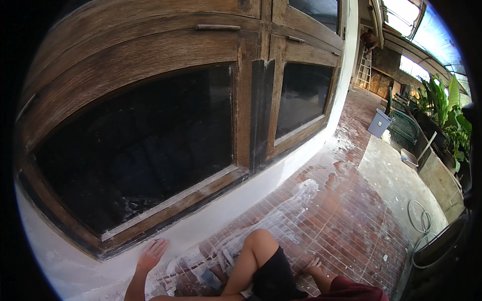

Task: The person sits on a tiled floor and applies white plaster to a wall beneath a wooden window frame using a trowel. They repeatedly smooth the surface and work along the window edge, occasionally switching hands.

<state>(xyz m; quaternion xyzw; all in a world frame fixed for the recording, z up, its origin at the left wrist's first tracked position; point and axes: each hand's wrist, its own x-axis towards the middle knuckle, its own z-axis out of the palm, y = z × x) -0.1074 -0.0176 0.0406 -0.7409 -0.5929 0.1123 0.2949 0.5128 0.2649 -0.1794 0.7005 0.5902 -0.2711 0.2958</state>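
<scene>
My left hand (152, 253) is spread flat, gripping nothing, pressed on the white wall (211, 220) just below the wooden window frame (165, 205). Wall looks rigid, chalky, likely dusty-slick; nothing to grasp. Right hand (312, 266) rests open on the brick floor (351, 210).

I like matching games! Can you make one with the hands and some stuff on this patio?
Things:
1. left hand
2. right hand
3. grey plastic bin
4. pale metal ladder

Places:
A. far off on the floor beside a green chair
B. flat on the red brick floor
C. leaning at the far wall
D. on the white wall under the wooden window

Pairs: 1-D, 2-B, 3-A, 4-C
</scene>
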